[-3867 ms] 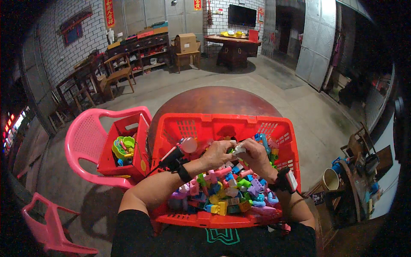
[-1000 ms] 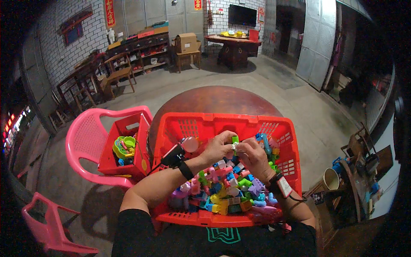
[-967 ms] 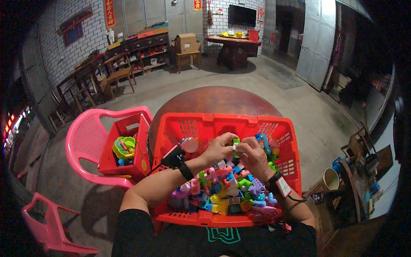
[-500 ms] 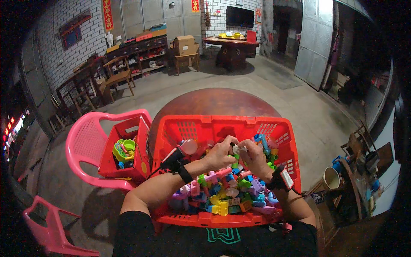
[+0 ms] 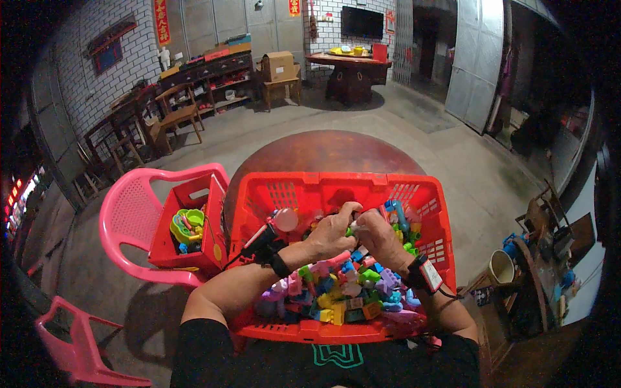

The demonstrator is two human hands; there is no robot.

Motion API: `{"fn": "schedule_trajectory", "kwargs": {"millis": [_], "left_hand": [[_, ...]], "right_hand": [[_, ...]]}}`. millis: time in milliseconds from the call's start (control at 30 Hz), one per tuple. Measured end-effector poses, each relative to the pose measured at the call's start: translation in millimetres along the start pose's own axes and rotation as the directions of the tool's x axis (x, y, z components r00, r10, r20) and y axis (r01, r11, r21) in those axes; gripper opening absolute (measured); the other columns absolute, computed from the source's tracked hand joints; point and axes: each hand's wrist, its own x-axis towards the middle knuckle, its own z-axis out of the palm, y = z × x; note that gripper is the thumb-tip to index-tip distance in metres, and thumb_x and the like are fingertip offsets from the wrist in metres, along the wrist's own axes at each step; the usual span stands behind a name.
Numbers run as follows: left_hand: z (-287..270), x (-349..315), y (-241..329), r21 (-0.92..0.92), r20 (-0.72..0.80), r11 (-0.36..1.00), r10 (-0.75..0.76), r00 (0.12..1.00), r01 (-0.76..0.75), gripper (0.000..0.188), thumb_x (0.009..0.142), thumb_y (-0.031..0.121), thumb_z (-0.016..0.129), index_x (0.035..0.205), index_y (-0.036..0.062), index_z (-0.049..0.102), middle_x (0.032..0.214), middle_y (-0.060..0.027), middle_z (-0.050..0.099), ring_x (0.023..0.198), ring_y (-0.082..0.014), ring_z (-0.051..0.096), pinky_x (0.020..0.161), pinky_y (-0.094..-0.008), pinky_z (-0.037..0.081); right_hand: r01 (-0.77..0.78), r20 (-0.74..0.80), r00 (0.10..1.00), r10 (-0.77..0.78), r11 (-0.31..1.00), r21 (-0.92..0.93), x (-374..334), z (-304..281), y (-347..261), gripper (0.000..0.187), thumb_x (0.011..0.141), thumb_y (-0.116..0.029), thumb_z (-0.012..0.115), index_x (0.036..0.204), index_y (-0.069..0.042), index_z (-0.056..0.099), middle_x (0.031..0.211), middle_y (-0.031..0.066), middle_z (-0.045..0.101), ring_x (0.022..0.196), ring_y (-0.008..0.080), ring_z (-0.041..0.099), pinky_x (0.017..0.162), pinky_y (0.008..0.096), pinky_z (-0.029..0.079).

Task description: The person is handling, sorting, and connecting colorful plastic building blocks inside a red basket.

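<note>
Both hands meet above the far middle of a red plastic basket point(image 5: 343, 332) filled with toy building blocks point(image 5: 336, 301). My left hand point(image 5: 332, 237) is closed, its fingertips pinching toward the right hand. Bent down from the other side, my right hand point(image 5: 381, 238) is closed as well. Between their fingertips shows a bit of a small whitish piece point(image 5: 354, 226), mostly hidden by the fingers; its kind cannot be made out. Beneath the hands lie blocks in yellow, green, blue, purple and pink. A round pale pink toy part point(image 5: 285, 220) rests near the basket's left wall.
The basket stands on a round brown wooden table point(image 5: 323, 150). Left of it, a pink plastic chair point(image 5: 129, 210) carries a red box point(image 5: 221, 236) with green and yellow toys. Another pink chair point(image 5: 76, 343) stands lower left. A pale bucket point(image 5: 501, 268) is at the right.
My right hand has turned slightly inward and down over the whitish piece, which now shows less. My left hand stays nearly in place, its fingers shifted a little.
</note>
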Motion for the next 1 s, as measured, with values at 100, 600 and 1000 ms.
{"fn": "schedule_trajectory", "kwargs": {"millis": [100,600,1000], "left_hand": [[5,4,-7,-0.141,-0.072,0.990,-0.014,0.997,0.004,0.043,0.075,0.011,0.061,0.113,0.0027,0.042,0.094,-0.0162,0.058,0.083,-0.0240,0.060,0.072,-0.0344,0.047],[-11,3,7,0.517,-0.064,0.732,0.551,0.832,-0.444,0.018,0.070,0.008,0.062,0.087,0.0068,0.057,0.082,-0.0067,0.055,0.081,-0.0265,0.057,0.069,-0.0338,0.048],[-18,2,14,0.511,0.070,0.599,0.685,0.725,-0.616,0.032,0.066,0.008,0.061,0.098,0.0070,0.062,0.090,-0.0060,0.060,0.082,-0.0218,0.060,0.075,-0.0333,0.049]], "right_hand": [[-0.064,-0.102,0.993,0.067,0.997,0.036,3,-6,-7,0.014,0.085,-0.003,0.056,0.096,-0.003,0.047,0.085,0.0135,0.049,0.074,0.0269,0.056,0.064,0.0360,0.045],[-0.423,0.080,0.885,0.459,0.720,0.550,0,-13,5,0.017,0.093,-0.022,0.046,0.094,-0.005,0.046,0.077,0.0031,0.054,0.057,0.0087,0.052,0.051,0.0242,0.043],[-0.595,0.398,0.738,0.545,0.247,0.765,1,-8,-6,0.013,0.092,-0.023,0.050,0.099,-0.012,0.047,0.088,-0.0005,0.050,0.068,0.0091,0.055,0.054,0.0228,0.047]]}}
